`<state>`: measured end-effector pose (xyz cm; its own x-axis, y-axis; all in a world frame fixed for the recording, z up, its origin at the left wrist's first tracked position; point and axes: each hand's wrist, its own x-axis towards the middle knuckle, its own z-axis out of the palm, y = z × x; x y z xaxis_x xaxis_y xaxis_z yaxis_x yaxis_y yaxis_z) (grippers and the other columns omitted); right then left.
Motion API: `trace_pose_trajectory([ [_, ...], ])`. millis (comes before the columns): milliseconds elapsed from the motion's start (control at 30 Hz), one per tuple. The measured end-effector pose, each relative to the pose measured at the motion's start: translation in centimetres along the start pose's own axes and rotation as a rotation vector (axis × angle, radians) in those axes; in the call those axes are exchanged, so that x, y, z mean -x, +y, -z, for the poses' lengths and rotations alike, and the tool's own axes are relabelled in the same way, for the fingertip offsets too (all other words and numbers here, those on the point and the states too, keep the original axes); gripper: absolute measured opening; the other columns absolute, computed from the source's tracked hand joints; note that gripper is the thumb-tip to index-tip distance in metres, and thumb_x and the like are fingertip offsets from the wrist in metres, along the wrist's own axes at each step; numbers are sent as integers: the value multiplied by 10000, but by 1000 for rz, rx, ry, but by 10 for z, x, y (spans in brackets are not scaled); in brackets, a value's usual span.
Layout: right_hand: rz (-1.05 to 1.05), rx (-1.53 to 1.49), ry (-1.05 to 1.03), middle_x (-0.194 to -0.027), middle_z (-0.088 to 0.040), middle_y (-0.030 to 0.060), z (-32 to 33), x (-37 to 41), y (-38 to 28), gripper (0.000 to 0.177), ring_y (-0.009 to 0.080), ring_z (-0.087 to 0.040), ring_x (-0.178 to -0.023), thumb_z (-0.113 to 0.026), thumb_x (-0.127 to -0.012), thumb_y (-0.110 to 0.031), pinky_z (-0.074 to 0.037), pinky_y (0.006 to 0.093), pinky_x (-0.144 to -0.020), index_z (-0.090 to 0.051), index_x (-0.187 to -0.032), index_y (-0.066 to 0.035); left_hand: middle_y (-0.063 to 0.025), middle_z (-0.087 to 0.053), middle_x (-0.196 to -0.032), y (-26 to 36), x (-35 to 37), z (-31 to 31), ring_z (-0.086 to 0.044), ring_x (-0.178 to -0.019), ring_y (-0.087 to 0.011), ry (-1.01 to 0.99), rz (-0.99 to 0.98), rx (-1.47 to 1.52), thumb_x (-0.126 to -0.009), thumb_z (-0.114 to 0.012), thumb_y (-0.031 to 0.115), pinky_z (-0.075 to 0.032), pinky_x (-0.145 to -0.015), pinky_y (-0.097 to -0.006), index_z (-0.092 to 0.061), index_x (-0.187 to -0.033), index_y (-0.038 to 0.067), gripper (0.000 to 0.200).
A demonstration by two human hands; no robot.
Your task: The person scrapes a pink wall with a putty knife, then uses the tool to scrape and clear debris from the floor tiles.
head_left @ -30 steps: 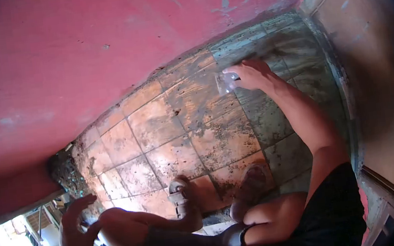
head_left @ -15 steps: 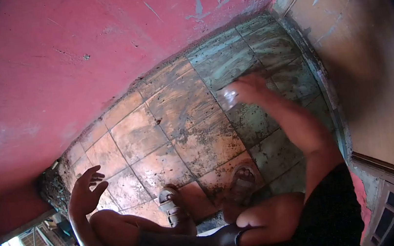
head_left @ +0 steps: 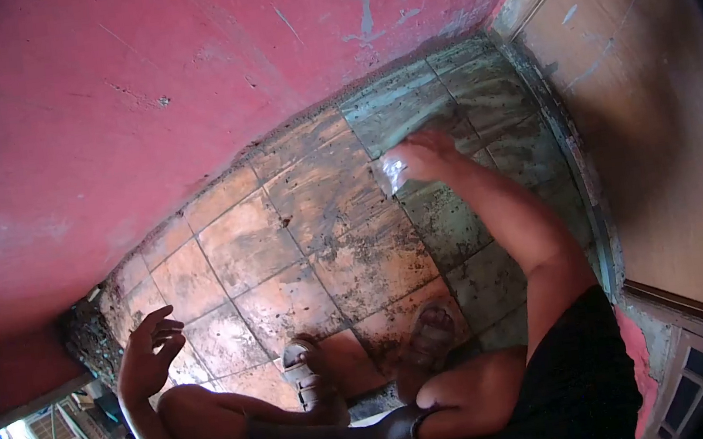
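My right hand is closed round a small shiny, clear or silvery thing, too small to name, held low over the dirty floor tiles near the line between orange and greenish tiles. Dark smears and crumbs of dirt cover the tiles around it. On the left, my left hand hangs in the air above my knee, its fingers apart and loosely bent, with nothing in it.
A pink wall runs along the far side of the floor. To the right stands a wooden door. Dirt is heaped in the left corner. My sandalled feet rest on the tiles near me.
My right hand has shifted slightly left with the shiny thing. My left hand has moved a little down and left, its fingers a bit more bent.
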<state>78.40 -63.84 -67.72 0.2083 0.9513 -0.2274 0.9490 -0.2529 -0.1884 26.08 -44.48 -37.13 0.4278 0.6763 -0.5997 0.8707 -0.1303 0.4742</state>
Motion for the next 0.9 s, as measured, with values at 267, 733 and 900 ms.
trace_pose_trajectory([
  [267,-32,-184,-192,-1224,-769,87,43,-1,15,510,342,-732,-1129,-793,-836,-508,-575,487,-978,-726,-1313,-341,-172,-749,-1165,-28,13,10,-723,-1100,-255,-3,71,-42,-957,-753,105,-573,-990,-401,-576,-1442,13,525],
  [733,-29,-30,-185,-1236,-756,69,-9,-23,-14,474,284,-718,-1144,-719,-925,-526,-559,439,-1006,-707,-1352,-321,-161,-760,-1143,-23,12,12,-735,-1053,-253,-16,10,-117,-945,-787,145,-582,-941,-389,-584,-1440,32,547],
  [900,-16,-148,-346,-1279,-731,59,-8,-32,-147,500,251,-668,-1219,-678,-950,-519,-526,391,-1020,-667,-1418,-342,-157,-762,-1146,10,-7,0,-739,-1055,-262,-33,-104,-99,-944,-789,148,-586,-948,-400,-583,-1446,31,555],
])
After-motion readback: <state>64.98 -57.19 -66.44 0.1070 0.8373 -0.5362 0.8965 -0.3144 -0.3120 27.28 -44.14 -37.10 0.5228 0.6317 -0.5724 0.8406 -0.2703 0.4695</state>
